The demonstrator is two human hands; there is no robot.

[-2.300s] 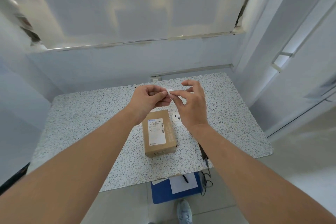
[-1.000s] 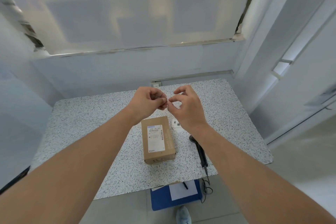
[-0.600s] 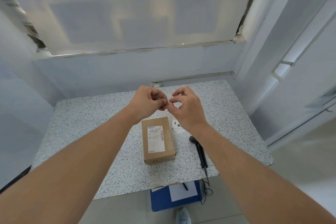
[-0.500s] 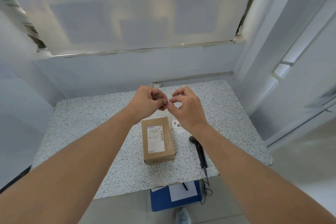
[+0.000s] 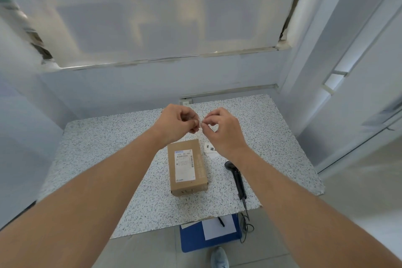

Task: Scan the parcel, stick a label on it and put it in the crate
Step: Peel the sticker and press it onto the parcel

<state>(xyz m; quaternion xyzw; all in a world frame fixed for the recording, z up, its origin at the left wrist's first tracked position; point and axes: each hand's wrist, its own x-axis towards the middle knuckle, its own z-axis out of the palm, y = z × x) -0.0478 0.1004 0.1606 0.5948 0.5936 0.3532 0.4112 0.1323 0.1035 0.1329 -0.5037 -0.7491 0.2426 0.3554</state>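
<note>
Above the parcel (image 5: pixel 187 167), in the head view, the left hand (image 5: pixel 176 123) and the right hand (image 5: pixel 224 129) meet in mid-air with their fingertips almost touching. Both are curled, thumb against forefinger, pinching something very small and pale between them; it is too tiny and too covered by the fingers to say what it is. Beyond the parcel's far right corner a white label sheet (image 5: pixel 211 149) with dark printed characters lies flat, but the right hand and wrist cover most of it, so only its left part shows.

The parcel is a brown cardboard box, oblong, with crisp edges, lying flat on the speckled stone-look table (image 5: pixel 104 148) near the table's middle, its long side running away from the person. A white printed sticker with barcodes covers much of its top face; the print is too fine to read. Just right of the parcel a black handheld scanner (image 5: pixel 236 177) lies on the table, slim handle pointing toward the near edge, its thin cable (image 5: pixel 247 224) dropping over the edge and looping on the floor. Below the parcel, past the table edge, a blue crate (image 5: pixel 195 238) sits on the floor, half hidden under the table, with a white sheet (image 5: pixel 218 227) and a dark pen (image 5: pixel 221 221) on it. A grey shoe (image 5: pixel 219 258) is cut off by the bottom of the view.
</note>
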